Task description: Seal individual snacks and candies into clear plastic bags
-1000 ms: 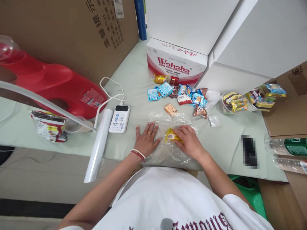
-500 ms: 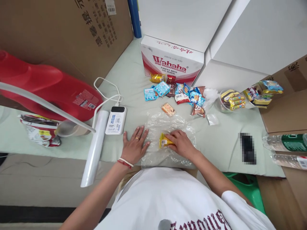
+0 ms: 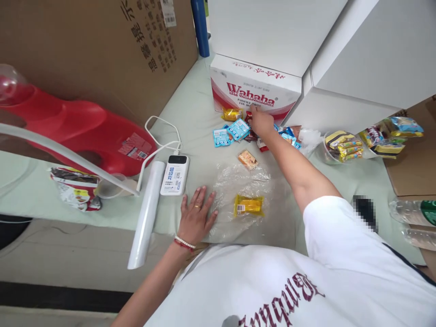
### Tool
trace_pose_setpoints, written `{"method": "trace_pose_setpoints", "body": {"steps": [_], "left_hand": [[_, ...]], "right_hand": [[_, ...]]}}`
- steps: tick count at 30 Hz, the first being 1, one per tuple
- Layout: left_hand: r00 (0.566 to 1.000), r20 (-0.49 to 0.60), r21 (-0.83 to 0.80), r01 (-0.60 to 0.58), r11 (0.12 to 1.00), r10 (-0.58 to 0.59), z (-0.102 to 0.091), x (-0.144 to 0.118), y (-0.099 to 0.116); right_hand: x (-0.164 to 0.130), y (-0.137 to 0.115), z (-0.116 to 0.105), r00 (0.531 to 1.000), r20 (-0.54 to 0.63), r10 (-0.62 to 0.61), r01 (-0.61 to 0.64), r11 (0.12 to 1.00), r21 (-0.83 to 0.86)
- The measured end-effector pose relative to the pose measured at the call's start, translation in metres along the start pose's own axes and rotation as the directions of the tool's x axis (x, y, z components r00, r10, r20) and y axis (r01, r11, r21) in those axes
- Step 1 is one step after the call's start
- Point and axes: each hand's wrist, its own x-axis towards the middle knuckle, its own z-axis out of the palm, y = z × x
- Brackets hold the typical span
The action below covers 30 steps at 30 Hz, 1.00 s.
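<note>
My left hand (image 3: 195, 215) lies flat with fingers spread on the cloth, at the left edge of a clear plastic sheet (image 3: 225, 179). On that sheet rests a snack in a yellow wrapper (image 3: 251, 205), touched by neither hand. My right hand (image 3: 262, 122) reaches over the snack pile in front of the Wahaba water carton (image 3: 252, 88). Its fingers are curled against a small red packet (image 3: 249, 116), partly hidden by them. Blue packets (image 3: 239, 130) and another yellow-wrapped snack (image 3: 232, 113) lie to its left. A pale, speckled snack piece (image 3: 248, 159) sits behind the sheet.
A white power bank (image 3: 175, 176) with a cable and a plastic film roll (image 3: 146, 215) lie left, near a red jug (image 3: 98, 131) and a snack bag (image 3: 76, 188). At right are a snack tub (image 3: 335, 154), a blurred dark object (image 3: 365, 211) and bottles (image 3: 408, 212).
My right hand has let go of the yellow-wrapped snack, left it on the plastic sheet and moved forward to the pile by the carton. My left hand stays flat. The view has shifted slightly.
</note>
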Motion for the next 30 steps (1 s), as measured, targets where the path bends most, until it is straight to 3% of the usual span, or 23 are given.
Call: {"method": "trace_pose_setpoints", "body": {"steps": [2,4,6,8,9,11,13,15,17,19,22,25,28,30], "left_hand": [[0.994,-0.101,-0.007,-0.046,0.999,0.045,-0.001,-0.009,0.0],[0.985,-0.12,-0.047,-0.134,0.99,0.128,-0.002,-0.016,0.002],[0.979,-0.05,-0.116,-0.205,0.972,0.2,-0.002,-0.019,0.005],[0.977,0.019,-0.176,-0.204,0.963,0.211,-0.001,-0.017,0.005],[0.98,0.028,-0.198,-0.186,0.962,0.196,-0.001,-0.016,0.004],[0.987,0.009,-0.233,-0.157,0.96,0.163,-0.001,-0.014,0.0],[0.985,-0.028,-0.263,-0.169,0.95,0.168,-0.003,-0.014,-0.003],[0.974,-0.057,-0.288,-0.226,0.931,0.219,-0.008,-0.018,-0.004],[0.949,-0.055,-0.311,-0.311,0.898,0.309,-0.013,-0.024,-0.004],[0.912,-0.002,-0.324,-0.389,0.863,0.41,-0.015,-0.031,-0.003],[0.859,0.105,-0.303,-0.452,0.839,0.501,-0.011,-0.039,-0.001],[0.861,0.132,-0.281,-0.443,0.851,0.491,-0.003,-0.043,-0.003],[0.888,0.112,-0.312,-0.394,0.864,0.446,0.001,-0.042,-0.005],[0.9,0.109,-0.354,-0.363,0.862,0.423,-0.001,-0.039,-0.007]], "right_hand": [[0.014,-0.001,0.006,0.998,0.026,0.058,-0.058,0.998,-0.001],[0.01,0.006,0.003,0.991,-0.043,0.129,-0.127,0.99,0.053],[-0.016,0.017,-0.008,0.968,-0.155,0.196,-0.164,0.967,0.193],[-0.062,0.027,-0.021,0.945,-0.2,0.26,-0.159,0.897,0.412],[-0.091,0.03,-0.027,0.939,-0.172,0.298,-0.165,0.828,0.536],[-0.158,0.029,-0.036,0.932,0.0,0.363,-0.242,0.621,0.746],[-0.225,0.017,-0.036,0.907,0.187,0.378,-0.347,0.418,0.84],[-0.278,-0.002,-0.028,0.877,0.317,0.361,-0.43,0.295,0.853],[-0.31,-0.021,-0.016,0.861,0.373,0.346,-0.467,0.246,0.849],[-0.324,-0.035,-0.006,0.867,0.371,0.334,-0.476,0.329,0.816],[-0.329,-0.039,-0.003,0.903,0.299,0.308,-0.429,0.619,0.658],[-0.343,-0.027,-0.016,0.951,0.158,0.266,-0.31,0.809,0.5],[-0.371,-0.007,-0.028,0.992,0.122,0.017,-0.069,0.897,0.437],[-0.392,0.004,-0.027,0.967,0.155,-0.2,0.127,0.914,0.385]]}}
